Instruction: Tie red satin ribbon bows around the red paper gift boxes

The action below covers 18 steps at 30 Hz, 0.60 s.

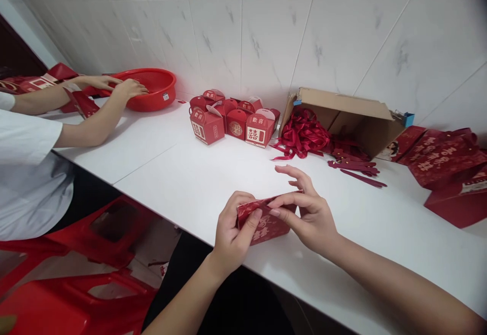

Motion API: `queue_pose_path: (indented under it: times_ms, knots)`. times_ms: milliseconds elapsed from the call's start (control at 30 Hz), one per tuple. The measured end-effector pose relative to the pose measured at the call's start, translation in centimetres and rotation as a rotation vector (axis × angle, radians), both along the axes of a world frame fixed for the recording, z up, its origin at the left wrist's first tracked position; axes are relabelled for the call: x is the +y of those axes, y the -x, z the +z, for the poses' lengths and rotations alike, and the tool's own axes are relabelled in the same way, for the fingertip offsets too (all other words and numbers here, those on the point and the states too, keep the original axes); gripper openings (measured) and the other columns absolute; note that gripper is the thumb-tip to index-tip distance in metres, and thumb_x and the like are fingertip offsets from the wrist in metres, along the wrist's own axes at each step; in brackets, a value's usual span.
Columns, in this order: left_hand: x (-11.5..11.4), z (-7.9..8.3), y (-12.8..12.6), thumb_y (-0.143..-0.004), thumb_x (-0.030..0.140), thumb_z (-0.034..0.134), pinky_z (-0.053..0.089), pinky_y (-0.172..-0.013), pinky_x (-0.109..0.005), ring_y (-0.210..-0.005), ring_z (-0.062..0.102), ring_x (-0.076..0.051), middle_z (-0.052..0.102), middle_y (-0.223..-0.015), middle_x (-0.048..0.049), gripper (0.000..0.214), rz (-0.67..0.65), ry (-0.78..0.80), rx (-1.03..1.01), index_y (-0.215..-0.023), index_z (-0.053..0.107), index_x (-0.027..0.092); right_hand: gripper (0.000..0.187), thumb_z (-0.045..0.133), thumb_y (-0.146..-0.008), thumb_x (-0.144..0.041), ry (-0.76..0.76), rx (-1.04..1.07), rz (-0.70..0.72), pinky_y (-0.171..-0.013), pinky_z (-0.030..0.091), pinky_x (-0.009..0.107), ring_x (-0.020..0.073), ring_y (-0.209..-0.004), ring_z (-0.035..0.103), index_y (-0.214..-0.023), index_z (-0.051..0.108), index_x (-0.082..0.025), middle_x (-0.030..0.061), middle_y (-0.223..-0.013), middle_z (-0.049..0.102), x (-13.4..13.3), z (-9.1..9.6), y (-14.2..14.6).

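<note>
A red paper gift box with pale printed characters stands at the table's near edge, tilted towards me. My left hand is closed round its left side, with the thumb across the front panel. At the top edge, my right hand pinches the box between thumb and index finger, its other fingers raised and spread. Whatever else may lie between those fingertips is too small to make out. Behind my hands lie dark red flower-ended strips and a heap of red ribbons.
An open cardboard box lies on its side against the tiled wall. Several small red boxes stand left of it. Red bags are at the right. A co-worker's hands reach into a red basket. Red stools stand below.
</note>
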State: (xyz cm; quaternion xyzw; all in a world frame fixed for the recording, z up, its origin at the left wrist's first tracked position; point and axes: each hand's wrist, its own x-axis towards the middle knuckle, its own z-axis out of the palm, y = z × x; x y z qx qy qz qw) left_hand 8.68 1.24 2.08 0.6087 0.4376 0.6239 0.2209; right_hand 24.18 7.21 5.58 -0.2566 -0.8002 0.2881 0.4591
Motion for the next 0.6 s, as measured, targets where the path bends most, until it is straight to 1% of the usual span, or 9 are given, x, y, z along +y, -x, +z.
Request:
queue_pose_path:
  times_ms: [233, 467, 533, 600]
  knots:
    - [-0.03, -0.09, -0.1, -0.087, 0.015, 0.049, 0.043, -0.073, -0.026, -0.082, 0.053, -0.013, 0.052, -0.088, -0.0018, 0.008, 0.02, 0.013, 0.004, -0.09, 0.055, 0.02, 0.006, 0.066, -0.077, -0.024, -0.019, -0.009, -0.035, -0.097, 0.036, 0.047, 0.0286, -0.122, 0.043, -0.078, 0.071, -0.026, 0.0048, -0.131, 0.047, -0.32, 0.11, -0.22]
    - [-0.25, -0.12, -0.06, -0.086, 0.018, 0.048, 0.045, -0.072, -0.028, -0.081, 0.054, -0.015, 0.053, -0.087, -0.0038, 0.007, 0.009, 0.025, 0.01, -0.09, 0.054, 0.019, 0.006, 0.065, -0.077, -0.024, -0.041, -0.009, -0.08, -0.091, 0.042, 0.047, 0.0294, -0.119, 0.045, -0.078, 0.07, -0.026, 0.0063, -0.127, 0.05, -0.36, -0.2, -0.04]
    - [-0.33, -0.06, -0.08, -0.085, 0.018, 0.049, 0.045, -0.072, -0.028, -0.08, 0.055, -0.015, 0.053, -0.087, -0.0034, 0.007, 0.012, 0.016, 0.023, -0.09, 0.054, 0.019, 0.006, 0.065, -0.077, -0.024, -0.023, 0.052, -0.079, -0.085, 0.047, 0.044, 0.0277, -0.113, 0.05, -0.081, 0.067, -0.025, 0.0076, -0.125, 0.051, -0.32, -0.25, 0.03]
    - [-0.35, 0.01, -0.28, -0.081, 0.02, 0.055, 0.045, -0.07, -0.028, -0.078, 0.055, -0.015, 0.052, -0.087, -0.0029, 0.009, 0.031, 0.011, 0.042, -0.089, 0.052, 0.019, 0.015, 0.065, -0.077, -0.023, 0.061, 0.109, -0.046, -0.073, 0.053, 0.036, 0.0231, -0.099, 0.059, -0.092, 0.063, -0.025, 0.0091, -0.118, 0.055, -0.28, -0.14, 0.1]
